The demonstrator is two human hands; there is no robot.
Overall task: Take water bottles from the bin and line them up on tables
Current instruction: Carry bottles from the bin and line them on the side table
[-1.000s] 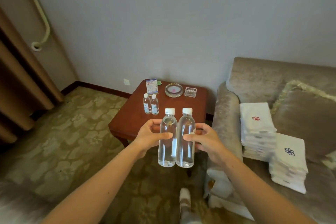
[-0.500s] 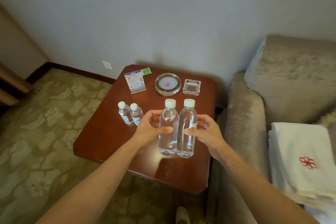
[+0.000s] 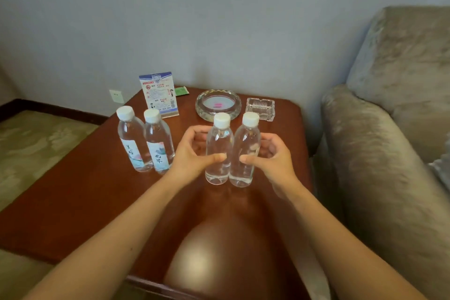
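Observation:
Two clear water bottles with white caps stand side by side at the middle of the red-brown wooden table [image 3: 80, 202]. My left hand [image 3: 192, 153] grips the left bottle [image 3: 218, 151], thumb across its front. My right hand [image 3: 270, 158] grips the right bottle [image 3: 246, 146] the same way. Their bases are at or just above the tabletop; I cannot tell if they touch it. Two labelled bottles [image 3: 146, 139] stand together to the left, close to my left hand. No bin is in view.
At the table's back stand a printed card [image 3: 159, 94], a round glass ashtray [image 3: 218, 103] and a small square glass dish [image 3: 260, 108]. A grey-beige sofa arm [image 3: 365, 153] borders the table on the right. Patterned carpet lies to the left, a wall behind.
I have come much closer to the table. Both hands have carried the two bottles forward and down, from in front of the table to its middle, right of the labelled pair.

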